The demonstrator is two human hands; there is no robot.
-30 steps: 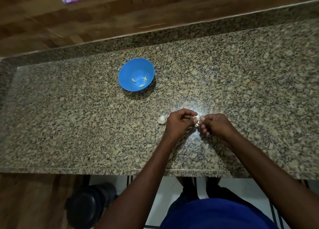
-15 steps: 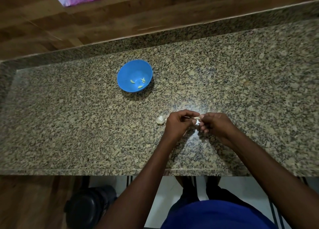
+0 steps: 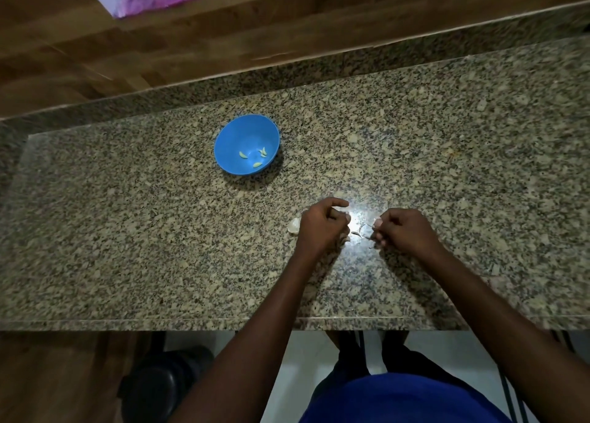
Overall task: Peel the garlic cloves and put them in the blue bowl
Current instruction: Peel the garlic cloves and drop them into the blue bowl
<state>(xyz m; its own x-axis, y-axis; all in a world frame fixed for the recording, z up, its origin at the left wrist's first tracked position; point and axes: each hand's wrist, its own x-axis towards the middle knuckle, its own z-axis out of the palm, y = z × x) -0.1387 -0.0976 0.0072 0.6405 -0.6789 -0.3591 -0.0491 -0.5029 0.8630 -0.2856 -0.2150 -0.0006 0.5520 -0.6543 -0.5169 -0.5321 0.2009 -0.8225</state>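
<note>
The blue bowl stands on the granite counter, up and left of my hands, with several peeled cloves in it. My left hand is curled around a garlic clove, which its fingers mostly hide. My right hand is a short gap to the right and pinches a thin strip of garlic skin that trails into the gap. A pale piece of garlic lies on the counter against the left side of my left hand.
Small bits of skin lie on the counter between and under my hands. A wooden wall rises behind the counter. The counter's front edge runs just below my forearms, and a dark round object sits on the floor beneath.
My hands, joined on the clove before, have pulled apart. The right hand moved right with a strip of skin. The view shifted slightly.
</note>
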